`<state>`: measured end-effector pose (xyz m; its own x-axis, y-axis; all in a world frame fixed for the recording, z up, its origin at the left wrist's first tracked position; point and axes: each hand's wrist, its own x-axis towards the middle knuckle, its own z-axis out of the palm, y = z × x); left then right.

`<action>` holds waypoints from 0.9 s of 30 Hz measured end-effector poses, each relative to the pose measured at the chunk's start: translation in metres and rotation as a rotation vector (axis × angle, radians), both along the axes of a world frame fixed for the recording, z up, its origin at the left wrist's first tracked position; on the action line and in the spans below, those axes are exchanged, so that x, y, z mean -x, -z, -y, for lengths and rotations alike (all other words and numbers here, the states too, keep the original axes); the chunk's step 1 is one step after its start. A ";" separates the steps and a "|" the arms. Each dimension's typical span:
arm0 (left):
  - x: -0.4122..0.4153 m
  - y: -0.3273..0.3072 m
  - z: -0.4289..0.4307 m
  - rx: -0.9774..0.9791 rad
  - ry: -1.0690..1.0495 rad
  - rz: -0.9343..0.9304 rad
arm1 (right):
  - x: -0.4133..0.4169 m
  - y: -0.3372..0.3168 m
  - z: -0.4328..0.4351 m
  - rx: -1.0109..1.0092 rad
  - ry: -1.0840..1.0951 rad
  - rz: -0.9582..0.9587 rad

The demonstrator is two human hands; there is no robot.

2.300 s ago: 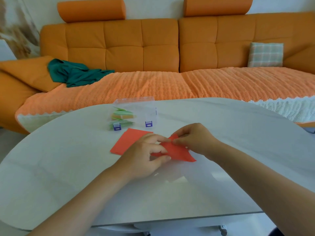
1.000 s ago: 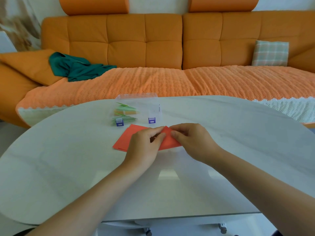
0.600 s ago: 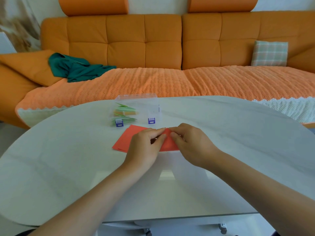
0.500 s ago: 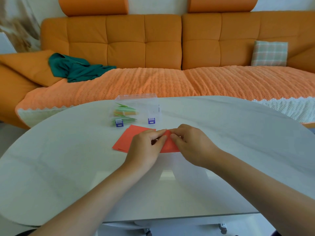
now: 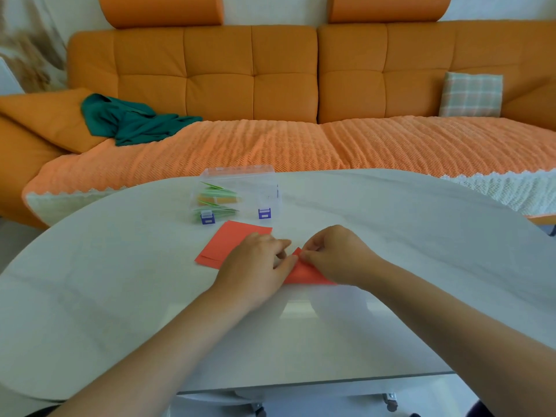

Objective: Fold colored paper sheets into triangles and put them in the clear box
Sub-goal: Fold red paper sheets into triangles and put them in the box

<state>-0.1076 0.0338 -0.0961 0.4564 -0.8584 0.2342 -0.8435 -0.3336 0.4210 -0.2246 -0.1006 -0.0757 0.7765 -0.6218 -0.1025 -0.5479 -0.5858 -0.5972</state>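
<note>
The folded red paper [image 5: 304, 273] lies flat on the table [image 5: 120, 281], right under my fingertips. Its long edge runs sideways, from below my left hand [image 5: 255, 266] to below my right hand [image 5: 337, 254]. Its point sticks up between my two thumbs. My right fingers are bent and pinch that point. My left thumb and first finger close on the left edge, as far as I can tell, and the other fingers are loosely bent. Just past my left fingers lies a stack of flat red sheets [image 5: 230, 242]. Past that stands the clear box [image 5: 264, 191]. It looks open, with green triangles [image 5: 218, 192] and an orange one [image 5: 224, 200] inside. I think my left hand is nearer the box.
</note>
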 end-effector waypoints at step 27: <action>0.005 -0.003 -0.026 -0.190 0.368 0.262 | 0.004 0.004 -0.003 0.566 -0.232 -0.111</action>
